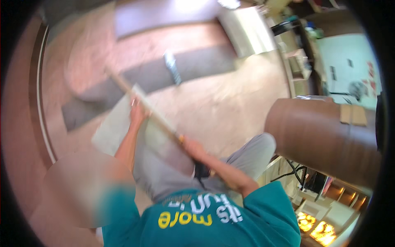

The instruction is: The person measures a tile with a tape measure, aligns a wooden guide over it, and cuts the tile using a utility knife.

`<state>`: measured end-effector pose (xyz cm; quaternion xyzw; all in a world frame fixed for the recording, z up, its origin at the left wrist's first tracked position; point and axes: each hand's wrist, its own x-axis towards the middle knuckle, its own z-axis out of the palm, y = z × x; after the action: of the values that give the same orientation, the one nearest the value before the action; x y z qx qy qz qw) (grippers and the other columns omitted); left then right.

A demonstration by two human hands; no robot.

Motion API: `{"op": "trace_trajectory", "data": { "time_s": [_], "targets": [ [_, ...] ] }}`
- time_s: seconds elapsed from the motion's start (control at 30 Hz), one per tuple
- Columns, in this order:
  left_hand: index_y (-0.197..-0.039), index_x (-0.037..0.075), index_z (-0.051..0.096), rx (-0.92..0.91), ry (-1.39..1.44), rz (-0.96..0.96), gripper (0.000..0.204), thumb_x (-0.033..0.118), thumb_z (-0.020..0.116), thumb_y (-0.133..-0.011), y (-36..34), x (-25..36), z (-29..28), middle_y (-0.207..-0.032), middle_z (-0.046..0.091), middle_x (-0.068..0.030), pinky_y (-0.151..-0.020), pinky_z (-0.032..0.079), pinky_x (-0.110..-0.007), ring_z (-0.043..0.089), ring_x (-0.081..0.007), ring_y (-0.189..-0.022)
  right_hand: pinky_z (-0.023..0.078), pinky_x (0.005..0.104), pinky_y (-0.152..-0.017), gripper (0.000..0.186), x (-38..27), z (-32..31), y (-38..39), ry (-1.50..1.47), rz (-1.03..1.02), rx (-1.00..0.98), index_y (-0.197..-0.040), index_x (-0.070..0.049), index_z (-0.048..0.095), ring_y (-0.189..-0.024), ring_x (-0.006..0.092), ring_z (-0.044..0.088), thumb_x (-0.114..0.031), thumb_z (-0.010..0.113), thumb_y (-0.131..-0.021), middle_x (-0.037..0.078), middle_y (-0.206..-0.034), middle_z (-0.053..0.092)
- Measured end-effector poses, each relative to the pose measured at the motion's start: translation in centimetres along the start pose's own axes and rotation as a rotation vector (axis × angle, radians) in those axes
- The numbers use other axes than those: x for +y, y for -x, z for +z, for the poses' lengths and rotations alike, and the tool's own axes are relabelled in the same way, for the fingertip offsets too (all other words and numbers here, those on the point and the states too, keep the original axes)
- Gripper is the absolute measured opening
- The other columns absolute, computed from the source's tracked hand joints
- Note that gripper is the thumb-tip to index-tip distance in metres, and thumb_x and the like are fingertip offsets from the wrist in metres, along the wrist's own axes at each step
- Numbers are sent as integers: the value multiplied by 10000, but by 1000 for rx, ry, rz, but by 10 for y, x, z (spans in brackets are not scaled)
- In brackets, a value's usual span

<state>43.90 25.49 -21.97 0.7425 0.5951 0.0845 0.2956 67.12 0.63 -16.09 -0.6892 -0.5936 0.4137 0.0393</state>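
Observation:
A pale flat board (111,127) lies aslant across my lap. Along its edge runs a narrow wooden strip (119,81), its far end sticking out past the board's corner. My left hand (138,113) is closed around the strip and the board's edge near that corner. Closer to my body, my right hand (194,149) is closed by the strip's near end. A small orange-yellow bit (181,139) shows at its fingertips; blur hides what it belongs to. Just below the right wrist is a black object (201,169), its kind unclear.
A long grey plank (197,66) lies on the floor beyond my hands, with a narrow silvery item (172,68) across it. Farther off are a pale panel (164,18) and a cream board (249,31). A large brown rounded piece (321,131) stands at right.

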Motion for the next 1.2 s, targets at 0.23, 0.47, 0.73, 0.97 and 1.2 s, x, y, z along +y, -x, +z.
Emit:
{"op": "trace_trajectory", "data": {
  "time_s": [0.23, 0.47, 0.73, 0.97, 1.2],
  "targets": [
    [-1471, -15, 152, -68, -38, -22, 1186, 183, 892, -564, -2, 39, -7, -1559, 95, -161, -1098, 352, -441, 193, -347, -1410, 498, 504, -723, 293, 6, -30, -3, 106, 187, -228, -1121, -38, 532, -851, 405, 642, -219, 468, -900, 218, -932, 663],
    [-1487, 15, 129, -91, -58, -106, 1214, 233, 895, -571, -10, 39, -24, -1576, 58, -95, -1058, 397, -485, 184, -304, -1421, 480, 496, -777, 326, -4, -99, 2, 74, 209, -78, -1180, -59, 539, -889, 414, 632, -254, 437, -939, 236, -971, 656],
    [-1495, 31, 95, -127, -73, -129, 1233, 247, 895, -581, -7, 41, -21, -1583, 35, -74, -1050, 395, -525, 166, -291, -1428, 475, 469, -806, 426, -17, -192, 70, -58, 155, 150, -1292, -82, 491, -946, 414, 612, -346, 454, -960, 249, -1013, 638],
    [-1500, 42, 77, -103, -62, -96, 1255, 252, 900, -577, -10, 34, -16, -1585, 20, -69, -1055, 386, -534, 160, -312, -1428, 479, 474, -761, 411, -52, -180, 56, -138, -111, 357, -1228, -99, 557, -879, 405, 624, -393, 509, -945, 216, -969, 653],
    [-1506, 64, 69, -155, -63, -142, 1238, 238, 890, -596, -4, 38, -21, -1588, -2, -62, -1061, 370, -554, 142, -325, -1435, 482, 471, -719, 381, -60, -158, 57, -38, -71, 200, -1214, -110, 561, -842, 398, 626, -377, 513, -946, 213, -944, 655]
  ]
}}
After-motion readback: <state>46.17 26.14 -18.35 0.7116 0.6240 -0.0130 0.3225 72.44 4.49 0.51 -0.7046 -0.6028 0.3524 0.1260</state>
